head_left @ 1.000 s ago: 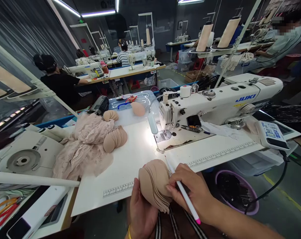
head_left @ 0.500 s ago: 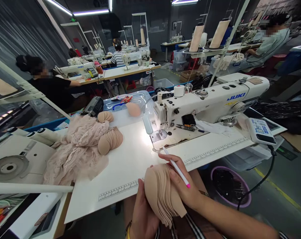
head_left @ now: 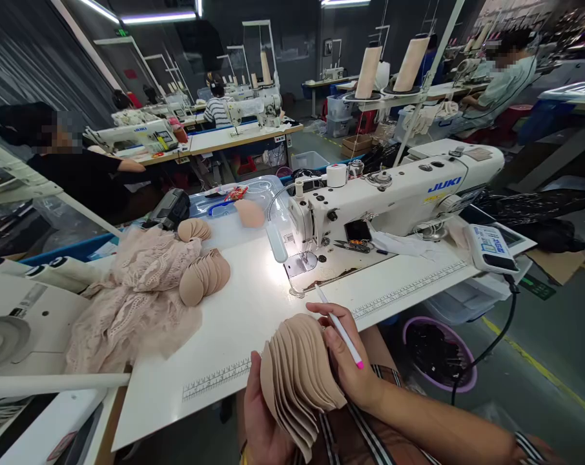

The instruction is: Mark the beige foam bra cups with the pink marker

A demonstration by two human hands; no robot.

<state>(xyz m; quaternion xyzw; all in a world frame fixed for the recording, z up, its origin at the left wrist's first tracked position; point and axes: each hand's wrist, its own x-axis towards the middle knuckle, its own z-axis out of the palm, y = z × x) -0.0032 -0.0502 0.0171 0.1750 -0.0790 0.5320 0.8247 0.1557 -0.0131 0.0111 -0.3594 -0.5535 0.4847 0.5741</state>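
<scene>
A fanned stack of beige fabric cups (head_left: pixel 297 378) is held above my lap at the table's front edge. My left hand (head_left: pixel 266 420) supports it from the left and below, thumb up along its side. On the right side, my right hand (head_left: pixel 345 355) grips the stack and also holds a white pen (head_left: pixel 341 329) with a pink end between its fingers. Behind the hands stands a white sewing machine (head_left: pixel 389 200) with its lamp lit. More beige cups (head_left: pixel 205 278) lie fanned on the white table (head_left: pixel 234 329), beside a heap of pale pink lace (head_left: pixel 137 290).
A smaller cup pile (head_left: pixel 194 229) and a single cup (head_left: pixel 250 213) lie farther back. Small scissors (head_left: pixel 350 247) rest by the machine, with a control box (head_left: pixel 491 248) at right. A purple basin (head_left: pixel 440 355) is on the floor. Other people sit at machines behind.
The stack in my hands has spread into a wider fan and shifted a little left with my left hand. The whole view has shifted slightly.
</scene>
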